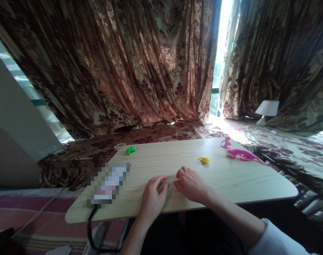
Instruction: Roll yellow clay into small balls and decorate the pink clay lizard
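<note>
My left hand (154, 194) hovers over or rests on the front part of the light wooden table (161, 154), its thumb apart from the fingers and nothing held. My right hand (191, 184) lies palm down beside it, fingers bent loosely, with no object visible in it. Nearest to the right hand is a small yellow toy-like piece (205, 160) with a pointed end. A bright green curved piece (130, 150) sits at the back left. Two pink plastic figures are at the back right: a small upright one (226, 142) and a long-tailed one (242, 154).
A blurred-out flat object (109, 184) lies at the table's left, with a black strap (89, 226) hanging over the edge. Patterned curtains (150, 63) hang behind a cloth-covered ledge. A white lamp (267, 109) stands at the right.
</note>
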Motion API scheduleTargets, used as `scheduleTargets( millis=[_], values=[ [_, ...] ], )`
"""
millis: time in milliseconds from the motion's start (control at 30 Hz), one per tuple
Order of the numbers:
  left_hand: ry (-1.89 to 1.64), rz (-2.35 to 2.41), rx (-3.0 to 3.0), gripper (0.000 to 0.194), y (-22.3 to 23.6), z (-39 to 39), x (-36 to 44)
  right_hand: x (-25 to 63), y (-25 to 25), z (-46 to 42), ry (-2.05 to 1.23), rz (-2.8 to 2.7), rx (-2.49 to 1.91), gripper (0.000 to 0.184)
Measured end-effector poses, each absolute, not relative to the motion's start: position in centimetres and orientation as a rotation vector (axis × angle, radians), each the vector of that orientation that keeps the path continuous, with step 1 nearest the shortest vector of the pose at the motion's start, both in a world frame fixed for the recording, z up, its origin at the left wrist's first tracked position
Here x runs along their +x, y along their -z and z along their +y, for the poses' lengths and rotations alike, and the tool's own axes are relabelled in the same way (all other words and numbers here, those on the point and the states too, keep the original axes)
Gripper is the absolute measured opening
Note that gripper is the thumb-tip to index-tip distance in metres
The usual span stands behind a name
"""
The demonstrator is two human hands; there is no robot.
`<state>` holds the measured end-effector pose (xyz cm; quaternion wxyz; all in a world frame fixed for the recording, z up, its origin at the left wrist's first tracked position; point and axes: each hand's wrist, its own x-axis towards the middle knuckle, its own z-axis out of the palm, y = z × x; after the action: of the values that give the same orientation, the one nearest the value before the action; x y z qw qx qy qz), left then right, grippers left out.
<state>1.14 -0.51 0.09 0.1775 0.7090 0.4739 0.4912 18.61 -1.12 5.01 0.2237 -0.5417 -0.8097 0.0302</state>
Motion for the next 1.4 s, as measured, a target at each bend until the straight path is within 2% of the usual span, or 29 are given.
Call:
scheduleTargets(
  millis=[167, 333, 567, 700, 867, 967, 1100, 1200, 1400],
  values=[
    [-1.406, 1.338, 1.915, 0.023, -0.4, -0.8, 0.7, 17.4, -3.0, -3.0, -0.004, -2.222, -1.572, 0.053],
    [-1.388, 1.315, 1.835, 0.029, -0.3, -0.9, 0.7, 17.7, -3.1, -4.6, 0.043, -2.400, -1.480, 0.050],
    [-1.366, 1.310, 1.842, 0.031, -0.6, -0.9, 0.8, 17.9, -4.8, 3.0, 0.025, -2.262, -1.680, 0.062],
    [-1.380, 1.310, 1.829, 0.031, -0.3, -0.8, 0.7, 17.2, -3.8, -1.9, 0.037, -2.306, -1.613, 0.064],
    [-1.391, 1.322, 1.821, 0.029, 0.0, -0.9, 0.9, 16.4, -2.6, -8.5, 0.061, -2.418, -1.376, 0.056],
    [-1.388, 1.324, 1.842, 0.029, -0.1, -1.0, 0.9, 16.3, -3.1, -5.3, 0.034, -2.369, -1.521, 0.057],
    [-1.377, 1.314, 1.880, 0.030, -0.1, -0.9, 0.8, 16.7, -4.6, 2.5, 0.015, -2.244, -1.679, 0.068],
    [-1.389, 1.315, 1.876, 0.030, 0.0, -0.8, 0.7, 16.9, -5.0, 4.4, 0.003, -2.219, -1.716, 0.068],
    [-1.460, 1.324, 1.811, 0.028, 0.0, -1.0, 0.6, 16.0, -2.7, -5.8, 0.063, -2.353, -1.506, 0.062]
  ],
)
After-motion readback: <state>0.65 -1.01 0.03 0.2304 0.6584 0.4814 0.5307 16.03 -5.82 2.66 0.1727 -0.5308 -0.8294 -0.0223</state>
